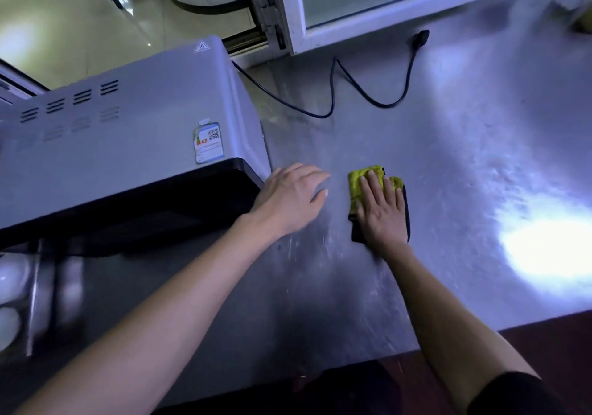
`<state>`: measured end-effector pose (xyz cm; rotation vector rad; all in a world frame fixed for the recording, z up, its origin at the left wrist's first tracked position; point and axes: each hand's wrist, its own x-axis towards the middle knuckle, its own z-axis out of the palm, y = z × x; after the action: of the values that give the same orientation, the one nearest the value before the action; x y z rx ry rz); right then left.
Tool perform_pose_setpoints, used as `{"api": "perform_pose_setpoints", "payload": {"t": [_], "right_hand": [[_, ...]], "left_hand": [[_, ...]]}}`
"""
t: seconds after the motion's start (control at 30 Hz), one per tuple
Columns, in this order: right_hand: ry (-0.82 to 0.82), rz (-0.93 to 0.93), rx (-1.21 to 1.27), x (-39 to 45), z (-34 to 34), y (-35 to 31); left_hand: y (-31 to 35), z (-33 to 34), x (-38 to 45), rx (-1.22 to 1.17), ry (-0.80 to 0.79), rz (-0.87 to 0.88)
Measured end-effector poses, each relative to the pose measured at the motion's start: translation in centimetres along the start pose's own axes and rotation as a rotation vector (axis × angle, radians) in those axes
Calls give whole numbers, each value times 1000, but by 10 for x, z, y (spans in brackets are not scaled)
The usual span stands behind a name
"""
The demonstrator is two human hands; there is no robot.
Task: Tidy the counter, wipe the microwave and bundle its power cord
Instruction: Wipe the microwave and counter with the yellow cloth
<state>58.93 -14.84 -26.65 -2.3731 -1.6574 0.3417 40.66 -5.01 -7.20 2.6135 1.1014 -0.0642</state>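
Observation:
A grey microwave (128,120) with a black front stands at the left of the steel counter (448,164). Its black power cord (333,94) snakes loose over the counter behind, and the plug (420,37) lies by the window frame. A folded yellow and black cloth (362,177) lies flat on the counter. My right hand (381,209) presses on the cloth with straight fingers. My left hand (291,196) hovers or rests just right of the microwave's front corner, fingers relaxed and holding nothing.
A white window frame (294,7) runs along the back of the counter. Pale round objects (12,280) sit below the counter edge at the lower left. The counter's front edge crosses at the lower right, with dark floor beyond it. A bright glare spot lies at the right.

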Motion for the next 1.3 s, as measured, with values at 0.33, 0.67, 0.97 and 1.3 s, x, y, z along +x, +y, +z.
{"api": "perform_pose_setpoints", "payload": {"t": [0.33,0.67,0.97,1.3], "right_hand": [[-16,100,-23,-49,15,-37],[-156,-77,-93,-79,53,-172],[-341,-388,-100,-126,110,-364],[-373,-619,-173,-227,144,-437]], "left_hand": [[-59,71,-104,-89,-130,-154],[-125,87,-228,-152,-109,-276],[-210,102,-395,-305,-27,-590],[-247,115,-472,-388,10,-655]]}}
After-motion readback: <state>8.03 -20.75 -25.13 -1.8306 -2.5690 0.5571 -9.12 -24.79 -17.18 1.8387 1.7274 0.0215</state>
